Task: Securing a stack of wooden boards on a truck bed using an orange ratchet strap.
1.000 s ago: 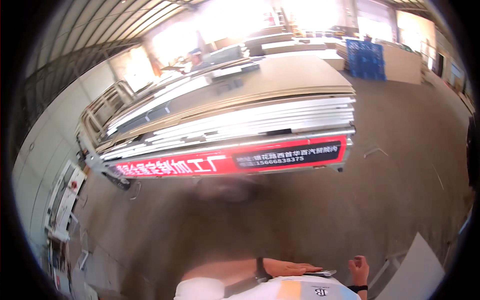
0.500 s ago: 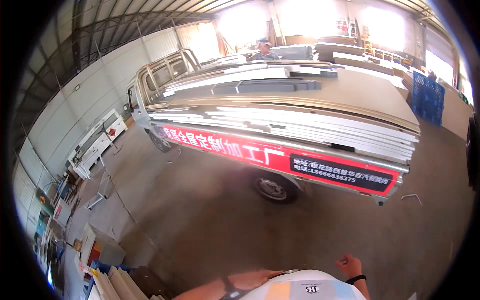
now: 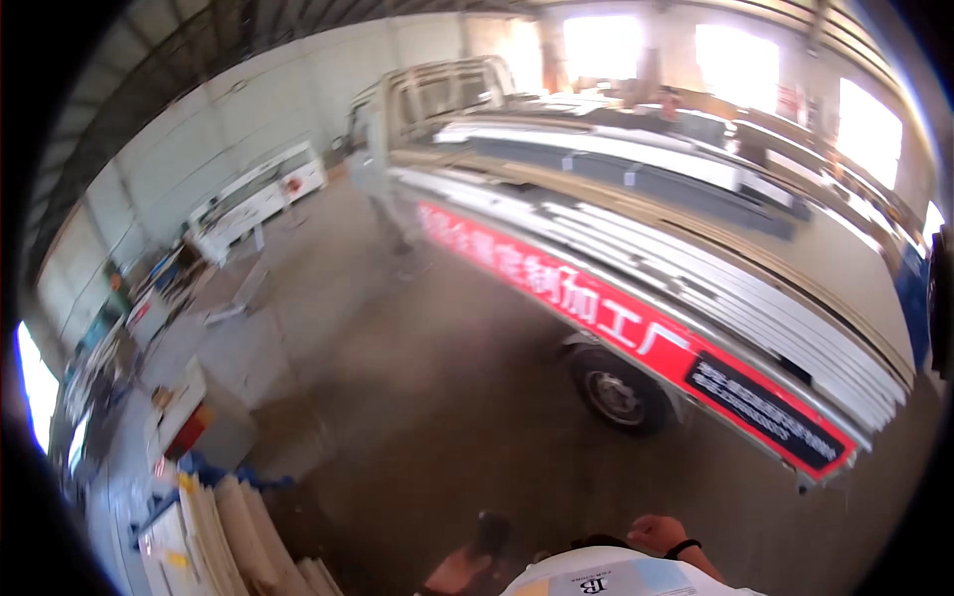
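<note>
Low in the head view, my left hand (image 3: 457, 573) is closed around a dark, flat, phone-like object (image 3: 491, 534), which sticks up from the fingers and is blurred. My right hand (image 3: 656, 533), with a black band at its wrist, hangs in front of my white shirt (image 3: 586, 578). Its fingers are curled in and nothing shows in them. Ahead of me stands a flatbed truck (image 3: 636, 318) with a red banner along its side. Its bed carries stacked boards (image 3: 686, 228) and long white and grey strips (image 3: 656, 179). Neither hand touches the truck.
Pale panels (image 3: 238, 536) lean together at the lower left, beside a box-like cabinet (image 3: 204, 422). A white machine (image 3: 260, 199) stands along the far left wall. The truck's rear wheel (image 3: 616, 389) rests on the concrete floor (image 3: 427, 397). Further board stacks are behind the truck.
My view has swung left, so the truck sits further right. My left hand has come away from my waist, and the dark object now shows in it. My right hand is nearer my body.
</note>
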Available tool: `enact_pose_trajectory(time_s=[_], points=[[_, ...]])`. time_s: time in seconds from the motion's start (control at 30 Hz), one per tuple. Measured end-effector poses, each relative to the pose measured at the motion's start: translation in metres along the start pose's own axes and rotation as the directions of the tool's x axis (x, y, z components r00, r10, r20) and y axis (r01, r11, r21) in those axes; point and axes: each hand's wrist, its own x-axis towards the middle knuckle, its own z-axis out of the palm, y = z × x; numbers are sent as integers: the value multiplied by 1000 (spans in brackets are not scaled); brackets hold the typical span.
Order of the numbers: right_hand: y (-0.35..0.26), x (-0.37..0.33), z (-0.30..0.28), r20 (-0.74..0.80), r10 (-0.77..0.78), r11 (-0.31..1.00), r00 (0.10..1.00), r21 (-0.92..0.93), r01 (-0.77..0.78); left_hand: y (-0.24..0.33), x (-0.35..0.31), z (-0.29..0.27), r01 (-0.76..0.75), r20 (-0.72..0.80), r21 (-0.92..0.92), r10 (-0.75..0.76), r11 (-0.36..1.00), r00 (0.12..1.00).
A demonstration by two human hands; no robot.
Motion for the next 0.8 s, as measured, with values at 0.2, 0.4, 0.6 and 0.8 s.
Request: enact_pose_trajectory(time_s=[0.2,0.4,0.6,0.8], points=[[-4,147,37,375,-101,928,922,-299,224,-16,-12,-29,-442,-656,-593,-85,673,750],[21,312,88,515,-156,951,843,-152,269,-40,-73,-55,-689,-868,-481,-404,542,288],[-146,406,139,607,-156,959,780,-95,266,-73,-172,-69,-446,-913,-2,-184,895,-365],[-335,450,232,696,-126,989,707,146,33,-126,-269,-114,-775,-739,-27,-535,631,-410]])
